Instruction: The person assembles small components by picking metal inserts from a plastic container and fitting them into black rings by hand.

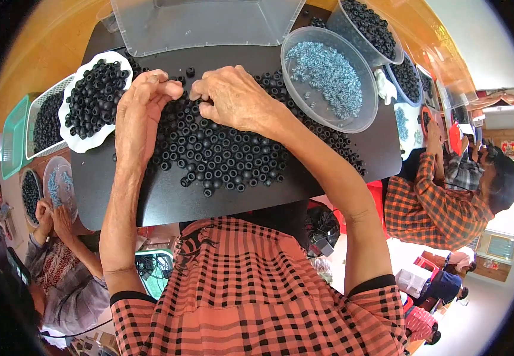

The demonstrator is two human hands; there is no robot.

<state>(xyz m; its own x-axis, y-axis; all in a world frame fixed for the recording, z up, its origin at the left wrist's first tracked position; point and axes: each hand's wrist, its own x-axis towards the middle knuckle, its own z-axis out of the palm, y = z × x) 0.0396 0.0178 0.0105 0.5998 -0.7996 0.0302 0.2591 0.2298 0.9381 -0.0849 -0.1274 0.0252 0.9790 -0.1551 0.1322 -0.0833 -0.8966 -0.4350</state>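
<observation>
Over a dark table (168, 204), my two hands are close together above a spread of small black round plastic pieces (227, 157), many showing a hole in one end. My left hand (141, 104) is closed, thumb and fingertips pressed together. Anything in that pinch is too small or hidden to make out. My right hand (233, 98) is curled with its fingertips turned toward the left hand, and what it holds is hidden too. Left of my hands, a white scalloped plate (79, 145) is heaped with the same black pieces. At the right stands a round clear tub (360, 121) of tiny pale blue pieces, perhaps springs.
A large clear plastic bin (209, 41) stands at the far edge. Back right is a clear container (390, 56) of black pieces. A white basket (31, 127) and a green tray (13, 145) lie beyond the left edge. Co-workers (446, 202) sit at both sides.
</observation>
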